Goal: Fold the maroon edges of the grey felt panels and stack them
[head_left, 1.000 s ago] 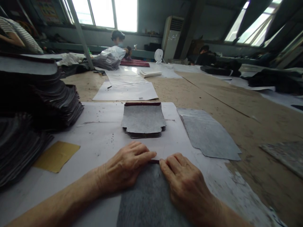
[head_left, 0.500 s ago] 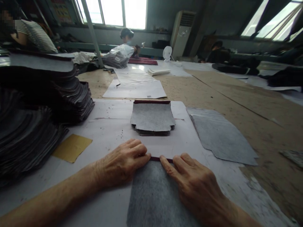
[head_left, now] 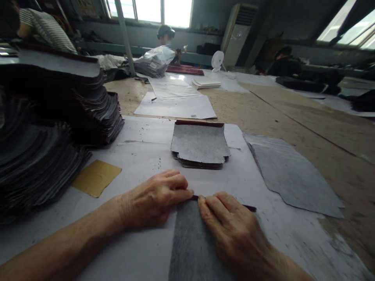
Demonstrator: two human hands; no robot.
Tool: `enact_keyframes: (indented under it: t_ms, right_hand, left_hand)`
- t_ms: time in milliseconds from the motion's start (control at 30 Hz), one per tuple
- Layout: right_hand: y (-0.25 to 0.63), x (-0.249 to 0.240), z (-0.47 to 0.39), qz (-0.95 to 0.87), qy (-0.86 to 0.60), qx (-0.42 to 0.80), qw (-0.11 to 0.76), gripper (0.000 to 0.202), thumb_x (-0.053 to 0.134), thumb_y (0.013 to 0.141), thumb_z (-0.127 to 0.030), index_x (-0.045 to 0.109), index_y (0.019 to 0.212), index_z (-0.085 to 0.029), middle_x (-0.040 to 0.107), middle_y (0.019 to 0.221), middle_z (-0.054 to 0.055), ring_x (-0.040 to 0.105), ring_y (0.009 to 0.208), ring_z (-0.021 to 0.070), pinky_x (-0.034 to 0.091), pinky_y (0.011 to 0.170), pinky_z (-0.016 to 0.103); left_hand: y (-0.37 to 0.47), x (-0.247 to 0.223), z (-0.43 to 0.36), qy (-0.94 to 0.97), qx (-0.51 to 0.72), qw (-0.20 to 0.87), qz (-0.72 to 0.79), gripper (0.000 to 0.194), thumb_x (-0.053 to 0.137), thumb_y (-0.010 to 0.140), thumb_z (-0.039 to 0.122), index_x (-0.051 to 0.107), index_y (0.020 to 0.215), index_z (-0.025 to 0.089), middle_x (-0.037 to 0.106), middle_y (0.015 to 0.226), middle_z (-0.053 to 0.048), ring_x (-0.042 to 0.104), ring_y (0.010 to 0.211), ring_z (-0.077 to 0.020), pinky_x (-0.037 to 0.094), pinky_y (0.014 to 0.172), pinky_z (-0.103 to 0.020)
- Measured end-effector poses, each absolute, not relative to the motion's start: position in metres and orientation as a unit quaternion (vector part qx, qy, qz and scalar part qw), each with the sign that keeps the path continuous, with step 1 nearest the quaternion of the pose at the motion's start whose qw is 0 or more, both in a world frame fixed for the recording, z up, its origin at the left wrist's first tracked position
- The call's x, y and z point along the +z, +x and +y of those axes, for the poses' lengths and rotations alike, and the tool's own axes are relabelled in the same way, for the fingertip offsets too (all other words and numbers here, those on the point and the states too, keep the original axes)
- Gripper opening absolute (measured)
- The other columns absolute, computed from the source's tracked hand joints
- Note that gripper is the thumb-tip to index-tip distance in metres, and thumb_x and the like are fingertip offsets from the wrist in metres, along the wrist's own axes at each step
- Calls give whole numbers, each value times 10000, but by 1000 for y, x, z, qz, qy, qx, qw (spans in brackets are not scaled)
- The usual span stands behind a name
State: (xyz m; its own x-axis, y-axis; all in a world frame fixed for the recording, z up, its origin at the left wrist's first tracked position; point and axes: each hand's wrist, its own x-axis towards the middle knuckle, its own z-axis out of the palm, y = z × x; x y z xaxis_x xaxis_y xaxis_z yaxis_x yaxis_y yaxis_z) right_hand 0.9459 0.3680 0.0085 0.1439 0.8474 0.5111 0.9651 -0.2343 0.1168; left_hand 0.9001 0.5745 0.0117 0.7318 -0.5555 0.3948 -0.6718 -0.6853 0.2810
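A grey fabric piece [head_left: 190, 242] lies on the white sheet with a narrow dark red fold along its far edge. My left hand [head_left: 159, 197], fingers curled together, presses the left end of that fold with its fingertips. Just to its right my right hand [head_left: 231, 222] rests over the fold, its fingers close together and bent onto the cloth. The red edge sticks out to the right beyond my right fingers. Beyond my hands sits a small stack of grey pieces [head_left: 200, 142] with a dark red top edge.
Tall stacks of dark fabric [head_left: 96, 105] stand at the left, near a yellow square [head_left: 97, 177]. More grey pieces [head_left: 293, 175] lie at the right. Farther back are white sheets [head_left: 175, 105], a plastic bag [head_left: 155, 60], a pole [head_left: 125, 39], a small fan [head_left: 217, 61] and several people.
My right hand has come closer to my left hand along the fold, and the red edge now shows to its right. The view has shifted a little.
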Motion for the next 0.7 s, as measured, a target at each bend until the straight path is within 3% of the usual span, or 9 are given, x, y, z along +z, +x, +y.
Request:
enact_keyframes:
  t_ms: [133,267,700]
  right_hand:
    - [949,9,366,-604,-745,-246,144,343,309,837,-3,620,981,-12,597,773,111,497,712,200,494,620,341]
    - [949,10,368,-600,-749,-233,154,349,308,846,-21,599,1039,-33,581,740,79,483,671,183,464,564,318]
    - [954,16,373,-589,-787,-137,126,459,383,751,-34,550,1171,-116,565,861,95,484,748,206,456,611,322]
  left_hand:
    - [898,11,585,907,147,226,-324,307,397,799,4,575,1014,130,535,880,-71,472,779,-155,438,704,-291]
    - [898,10,584,908,163,191,-334,283,413,794,22,572,1009,114,530,864,-76,463,769,-166,425,705,-318]
    - [899,21,585,917,144,40,-370,205,370,903,141,567,944,99,535,841,-55,429,726,-161,380,725,-355]
